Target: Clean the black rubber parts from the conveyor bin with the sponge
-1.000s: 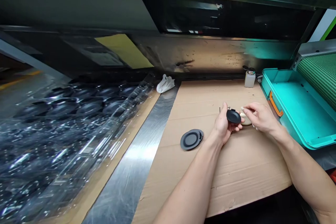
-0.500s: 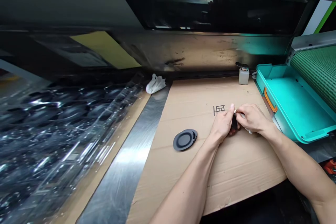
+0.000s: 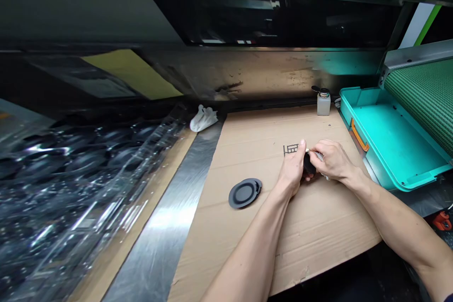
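My left hand (image 3: 293, 170) is closed on a black disc-like part (image 3: 309, 165), thumb pointing up; much of the part is hidden by the fingers. Close against it, my right hand (image 3: 331, 160) is pinched on a small white cloth (image 3: 322, 156) that touches the part's upper edge. Most of the cloth lies under the palm. Left of my hands, flat black round parts (image 3: 244, 193) lie overlapping on the cardboard sheet (image 3: 215, 226).
A white pump bottle (image 3: 323, 104) stands at the cardboard's far edge. On the right is a teal bin (image 3: 392, 151) with an orange latch, beside a green conveyor belt (image 3: 424, 89). A crumpled white cloth (image 3: 203, 119) and clear trays (image 3: 88, 165) of black parts lie left.
The camera view has shifted slightly, so everything sits a little further left. My hands keep the same hold, with the right fingers moving slightly at the black part's top edge.
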Available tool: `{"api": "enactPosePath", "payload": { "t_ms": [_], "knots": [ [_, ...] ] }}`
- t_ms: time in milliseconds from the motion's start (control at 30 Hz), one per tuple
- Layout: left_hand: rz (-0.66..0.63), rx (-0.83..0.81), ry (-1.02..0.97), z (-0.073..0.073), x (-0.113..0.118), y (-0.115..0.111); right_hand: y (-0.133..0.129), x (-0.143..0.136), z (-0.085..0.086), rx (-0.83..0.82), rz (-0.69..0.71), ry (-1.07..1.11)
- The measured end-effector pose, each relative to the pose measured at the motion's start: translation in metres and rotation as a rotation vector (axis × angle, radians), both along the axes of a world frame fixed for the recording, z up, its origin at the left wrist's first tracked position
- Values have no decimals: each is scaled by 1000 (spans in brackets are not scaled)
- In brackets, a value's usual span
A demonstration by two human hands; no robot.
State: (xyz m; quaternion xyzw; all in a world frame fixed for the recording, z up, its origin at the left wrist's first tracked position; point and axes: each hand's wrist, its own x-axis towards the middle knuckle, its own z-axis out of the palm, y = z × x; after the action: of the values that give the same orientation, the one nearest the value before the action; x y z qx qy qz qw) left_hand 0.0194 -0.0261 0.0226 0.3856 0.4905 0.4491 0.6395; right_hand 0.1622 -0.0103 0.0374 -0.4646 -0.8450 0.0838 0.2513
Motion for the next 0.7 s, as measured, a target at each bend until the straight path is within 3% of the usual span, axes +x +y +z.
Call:
{"api": "enactPosePath", "payload": {
  "t_ms": [433, 567, 700],
  "knots": [
    [33, 49, 140, -1, 4, -1, -2, -2, 1, -35, -42, -65],
    [55, 62, 168, -2, 7, -2, -4, -6, 0, 25, -92, -68],
    [50, 42, 152, -2, 7, -1, -5, -7, 0, -70, -154, -53]
  ]
}}
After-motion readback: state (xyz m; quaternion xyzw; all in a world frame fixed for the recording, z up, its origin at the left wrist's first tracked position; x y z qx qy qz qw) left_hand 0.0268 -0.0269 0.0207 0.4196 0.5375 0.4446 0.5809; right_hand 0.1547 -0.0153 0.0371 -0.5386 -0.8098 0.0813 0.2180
